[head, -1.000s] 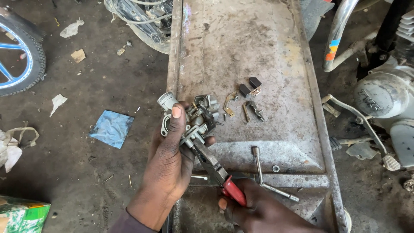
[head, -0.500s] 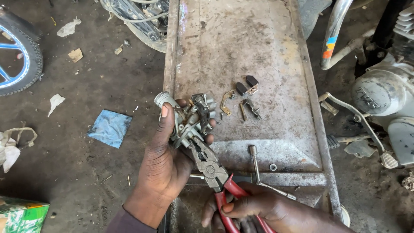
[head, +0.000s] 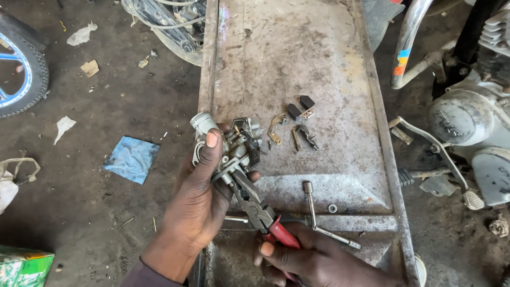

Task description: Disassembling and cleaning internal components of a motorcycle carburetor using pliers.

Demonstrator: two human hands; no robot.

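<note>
Two hands, one carburetor, pliers going in

Right hand (head: 313, 260), bottom centre, is closed on the red-handled pliers (head: 255, 204), nose touching the carburetor's (head: 231, 146) underside. Left hand (head: 204, 191) is wrapped round its body mid-frame. Looks stiff, dense, probably greasy; I'd hold the casting, not the fiddly bits. Beyond it, small loose parts (head: 297, 125) lie on the metal counter (head: 297, 48).

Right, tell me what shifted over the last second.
The right hand slid back along the red-handled pliers and closed its grip fully on the handles, keeping the nose on the carburetor. The left hand keeps holding the carburetor. The small parts and T-handle wrench on the metal tray stayed put.
</note>
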